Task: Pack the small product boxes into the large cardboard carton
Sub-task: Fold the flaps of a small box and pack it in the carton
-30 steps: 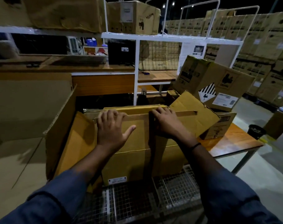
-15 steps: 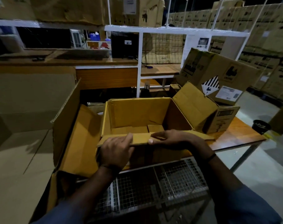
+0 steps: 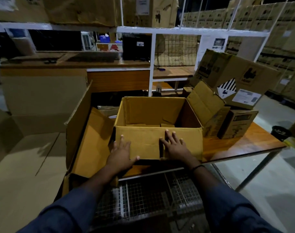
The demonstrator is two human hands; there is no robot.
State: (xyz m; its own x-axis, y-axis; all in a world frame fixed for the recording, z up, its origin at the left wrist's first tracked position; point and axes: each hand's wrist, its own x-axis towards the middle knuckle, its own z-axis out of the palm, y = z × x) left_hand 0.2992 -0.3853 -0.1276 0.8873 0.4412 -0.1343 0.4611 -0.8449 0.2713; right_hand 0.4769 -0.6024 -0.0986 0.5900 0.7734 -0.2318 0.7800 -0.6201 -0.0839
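A dim warehouse fills the frame, with white-framed shelving across the top and stacked cartons [image 3: 278,39] in the upper right. In the centre, the large cardboard carton [image 3: 153,111] sits open at the near edge of a wooden counter [image 3: 241,147]. Its inside shows only bottom flaps. Its front flap [image 3: 146,143] is folded down over the outside of the near wall.

Both hands lie flat on this flap and grip nothing. The left hand [image 3: 121,153] has its fingers spread and straight at the flap's lower left, with the thumb along the bottom edge. The right hand [image 3: 175,145] presses right of the middle, its straight, splayed fingertips near the carton's rim.

The carton's right flap [image 3: 204,101] stands up at a slant. Just beside it at right is a smaller printed box [image 3: 236,123], with a tilted box bearing a striped diamond label [image 3: 236,71] above. A wire-mesh trolley [image 3: 151,195] lies below the counter's edge.
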